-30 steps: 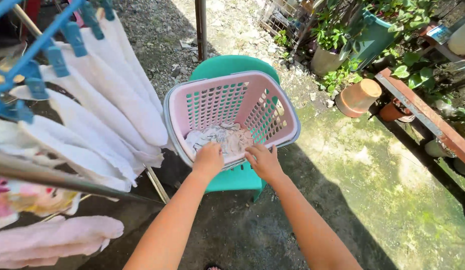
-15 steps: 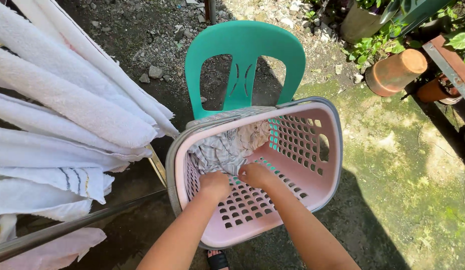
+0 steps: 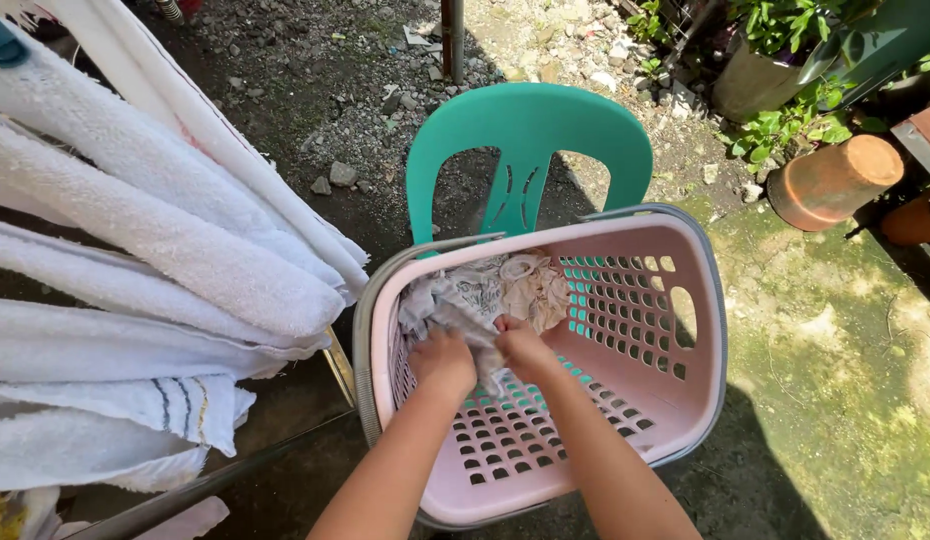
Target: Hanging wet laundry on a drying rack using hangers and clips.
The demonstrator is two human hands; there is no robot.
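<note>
**Both hands on crumpled cloth inside pink basket**

Landmark: pink laundry basket (image 3: 685,400), perforated walls and floor, grey rim, sitting on the seat of a teal plastic chair (image 3: 530,130).

- Cloth (image 3: 490,295): bunched up in the basket's far-left corner, against the wall nearest the chair back. Thin, wrinkled fabric, off-white to pale grey with a faint darker print; a lighter beige fold sits on the side toward the basket's middle. Only item in the basket, rest of the floor is bare plastic grid.
- Left hand (image 3: 443,362): inside the basket, fingers curled closed, pinching the cloth's near edge.
- Right hand (image 3: 525,350): just beside the left, also closed on the same cloth, knuckles up. A strip of fabric hangs between the two hands.

Around the basket:
- Left of it: white towels (image 3: 135,260) draped over a drying rack, one with dark stripes near its hem.
- Right of it, beyond the far corner: terracotta pot (image 3: 835,180) lying on its side, green plants near it.
- Ground below: dirt and gravel, mossy patch on the right.
</note>
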